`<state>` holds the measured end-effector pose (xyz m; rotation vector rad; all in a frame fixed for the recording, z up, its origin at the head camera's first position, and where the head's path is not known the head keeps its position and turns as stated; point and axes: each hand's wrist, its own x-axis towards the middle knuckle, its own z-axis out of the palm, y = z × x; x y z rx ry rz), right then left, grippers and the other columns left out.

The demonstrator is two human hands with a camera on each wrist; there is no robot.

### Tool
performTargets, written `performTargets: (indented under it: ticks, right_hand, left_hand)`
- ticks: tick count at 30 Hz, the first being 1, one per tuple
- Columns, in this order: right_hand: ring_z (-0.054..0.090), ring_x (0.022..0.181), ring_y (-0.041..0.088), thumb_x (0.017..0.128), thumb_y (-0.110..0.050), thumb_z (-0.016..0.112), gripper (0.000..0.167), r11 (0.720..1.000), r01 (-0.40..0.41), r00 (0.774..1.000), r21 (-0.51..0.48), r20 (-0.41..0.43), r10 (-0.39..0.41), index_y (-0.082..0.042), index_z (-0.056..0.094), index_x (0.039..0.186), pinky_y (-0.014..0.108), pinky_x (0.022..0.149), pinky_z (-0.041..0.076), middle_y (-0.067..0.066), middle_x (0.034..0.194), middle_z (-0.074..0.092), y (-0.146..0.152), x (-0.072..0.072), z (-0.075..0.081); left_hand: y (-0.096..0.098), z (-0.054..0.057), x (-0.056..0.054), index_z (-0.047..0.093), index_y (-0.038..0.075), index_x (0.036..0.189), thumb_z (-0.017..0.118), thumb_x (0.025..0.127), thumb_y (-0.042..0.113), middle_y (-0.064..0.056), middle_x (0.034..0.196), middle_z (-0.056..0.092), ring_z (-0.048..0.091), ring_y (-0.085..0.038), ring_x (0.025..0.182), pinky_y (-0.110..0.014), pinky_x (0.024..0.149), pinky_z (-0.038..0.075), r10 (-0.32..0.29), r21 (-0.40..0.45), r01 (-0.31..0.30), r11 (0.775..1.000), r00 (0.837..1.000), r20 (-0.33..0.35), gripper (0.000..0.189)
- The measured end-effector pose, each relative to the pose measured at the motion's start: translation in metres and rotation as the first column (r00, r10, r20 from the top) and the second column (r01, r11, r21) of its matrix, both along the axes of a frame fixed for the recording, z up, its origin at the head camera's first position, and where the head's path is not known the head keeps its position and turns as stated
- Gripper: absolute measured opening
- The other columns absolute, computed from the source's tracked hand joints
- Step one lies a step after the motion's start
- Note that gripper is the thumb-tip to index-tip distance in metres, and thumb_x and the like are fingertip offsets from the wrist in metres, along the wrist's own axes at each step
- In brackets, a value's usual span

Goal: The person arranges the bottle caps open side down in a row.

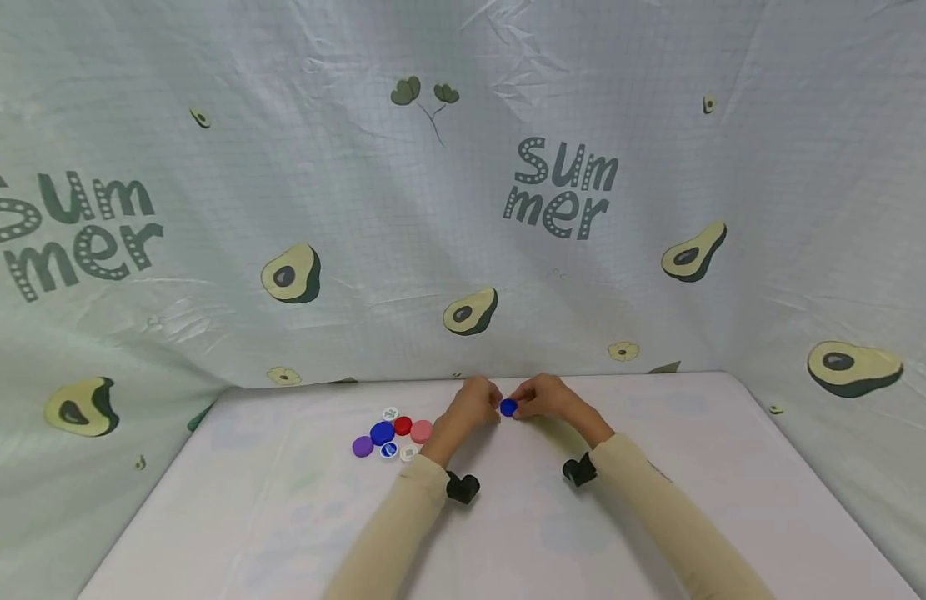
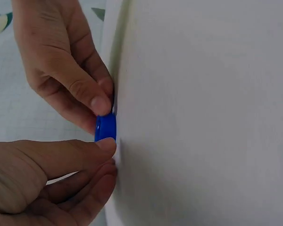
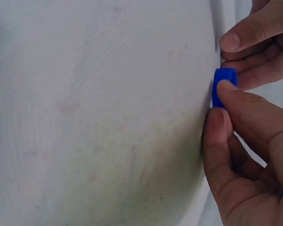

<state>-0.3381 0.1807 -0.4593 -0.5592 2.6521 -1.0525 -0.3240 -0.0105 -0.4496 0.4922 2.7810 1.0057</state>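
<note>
A blue bottle cap (image 1: 508,407) stands near the far edge of the white table. My right hand (image 1: 547,396) pinches it between thumb and fingers. Beside it on the left is my left hand (image 1: 473,402), its fingers loosely bent. In the right wrist view, a small gap shows between my left thumb (image 3: 231,41) and the cap (image 3: 225,87). From the left wrist view, my left thumb overlaps the lower rim of the cap (image 2: 106,127); whether other left fingers touch it is hidden.
Left of my left forearm lies a group of caps: a purple cap (image 1: 362,447), a larger blue cap (image 1: 382,432), a red cap (image 1: 403,425), a pink cap (image 1: 421,431) and several white ones. A printed curtain (image 1: 387,333) hangs behind the table (image 1: 297,517).
</note>
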Motion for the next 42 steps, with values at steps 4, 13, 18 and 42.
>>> performTargets:
  ticks: [4, 13, 18, 42]
  right_hand:
    - [0.062, 0.079, 0.013, 0.087, -0.008, 0.081, 0.029, 0.998, 0.006, 1.0, 0.07, -0.015, -0.005, 0.003, 0.074, 0.113, 0.026, 0.073, 0.057, 0.003, 0.093, 0.073, -0.005, 0.003, 0.006]
    - [0.064, 0.084, 0.016, 0.091, -0.001, 0.073, 0.028, 0.999, 0.014, 0.985, 0.047, -0.171, -0.006, 0.003, 0.071, 0.118, 0.027, 0.074, 0.057, 0.005, 0.095, 0.071, -0.033, 0.026, 0.023]
    - [0.066, 0.089, 0.015, 0.089, -0.002, 0.076, 0.028, 0.995, -0.095, 0.983, -0.004, -0.158, 0.093, 0.001, 0.072, 0.117, 0.024, 0.075, 0.057, 0.006, 0.1, 0.073, -0.048, 0.038, 0.024]
    - [0.059, 0.076, 0.006, 0.076, -0.003, 0.088, 0.028, 0.995, 0.038, 0.998, -0.095, -0.044, -0.043, -0.003, 0.077, 0.102, 0.02, 0.069, 0.05, -0.001, 0.082, 0.069, -0.099, 0.048, -0.01]
  left_hand:
    - [-0.018, 0.008, 0.008, 0.068, -0.005, 0.121, 0.079, 0.083, -0.005, -0.011, 0.096, 0.068, 0.063, -0.023, 0.089, -0.036, 0.084, 0.058, -0.043, -0.027, 0.043, 0.999, 0.999, -0.028, 0.04]
    - [-0.074, 0.022, 0.034, 0.069, -0.005, 0.118, 0.072, 0.087, -0.009, -0.018, 0.106, 0.071, 0.068, -0.029, 0.096, -0.04, 0.085, 0.058, -0.12, 0.024, 0.123, 0.992, 0.988, -0.096, 0.031]
    - [-0.098, 0.018, 0.046, 0.071, -0.003, 0.114, 0.074, 0.084, -0.009, -0.015, 0.102, 0.072, 0.067, -0.024, 0.09, -0.031, 0.075, 0.057, -0.092, 0.015, 0.095, 0.995, 0.988, -0.128, 0.03]
    - [-0.089, -0.003, 0.051, 0.073, -0.01, 0.104, 0.087, 0.075, -0.004, -0.007, 0.077, 0.063, 0.054, -0.013, 0.07, -0.027, 0.065, 0.051, -0.032, -0.039, 0.027, 0.999, 0.99, -0.135, 0.033]
